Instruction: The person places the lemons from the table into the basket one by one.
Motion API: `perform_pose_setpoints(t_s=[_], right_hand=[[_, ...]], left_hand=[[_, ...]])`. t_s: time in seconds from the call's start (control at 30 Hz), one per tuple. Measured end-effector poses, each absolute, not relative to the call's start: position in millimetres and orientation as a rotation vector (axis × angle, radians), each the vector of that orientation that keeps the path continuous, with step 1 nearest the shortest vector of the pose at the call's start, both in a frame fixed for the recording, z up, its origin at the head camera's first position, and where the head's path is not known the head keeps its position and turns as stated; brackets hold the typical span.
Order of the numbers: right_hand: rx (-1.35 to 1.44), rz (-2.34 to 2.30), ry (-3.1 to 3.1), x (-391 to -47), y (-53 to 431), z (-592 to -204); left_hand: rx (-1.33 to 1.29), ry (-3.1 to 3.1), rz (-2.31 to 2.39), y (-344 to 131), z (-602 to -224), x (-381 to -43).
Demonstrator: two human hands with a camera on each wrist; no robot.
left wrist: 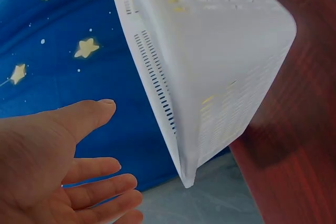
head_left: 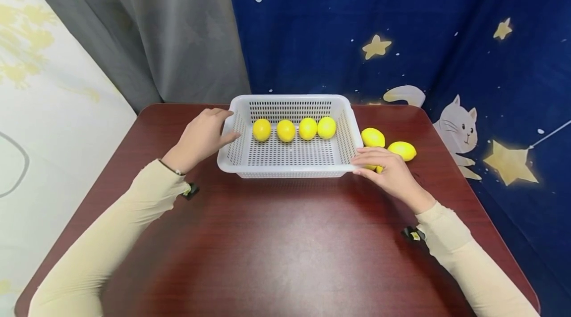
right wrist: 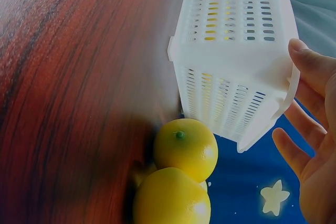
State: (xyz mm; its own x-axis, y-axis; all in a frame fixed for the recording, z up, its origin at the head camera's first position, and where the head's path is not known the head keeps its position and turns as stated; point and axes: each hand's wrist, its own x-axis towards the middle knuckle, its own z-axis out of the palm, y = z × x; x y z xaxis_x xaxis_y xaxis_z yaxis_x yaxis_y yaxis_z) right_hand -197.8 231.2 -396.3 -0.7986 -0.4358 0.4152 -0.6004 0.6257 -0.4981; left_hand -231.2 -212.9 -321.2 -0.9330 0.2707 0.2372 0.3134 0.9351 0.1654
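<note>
Well left of the long white perforated plastic basket [head_left: 292,168] stands a white surface with a pale yellow floral pattern [head_left: 33,49]; nearer, behind the basket's left, hangs a plain grey fabric curtain [head_left: 187,29]. The left hand [head_left: 201,133], in a cream sleeve [head_left: 138,198], is at the basket's left end, released: the left wrist view shows its fingers relaxed and its thumb apart from the rim. The basket itself sits at the far edge of a dark red-brown wood-grain table [head_left: 285,242], and inside it four round yellow fruits [head_left: 286,131] lie in a row, the two rightmost touching or nearly so. Behind the basket hangs a deep blue fabric curtain [head_left: 308,34] with pale stars. At the basket's near right corner the right hand [head_left: 392,172], cream-sleeved too, pinches the rim between thumb and fingers. Just right of the basket, on the table, lie glossy yellow oval fruits [head_left: 402,150], some partly hidden by that hand. Farthest right of the basket, the blue curtain shows a pale grey printed cat [head_left: 456,126].
</note>
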Motion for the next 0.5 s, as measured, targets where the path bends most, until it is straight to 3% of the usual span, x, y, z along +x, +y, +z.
perform_pose_setpoints(t_s=[0.5], right_hand=[[0.853,0.915,-2.589,-198.0,231.0,-396.6]], left_hand=[[-0.451,-2.849,-0.341,-220.6,-334.0,-196.9]])
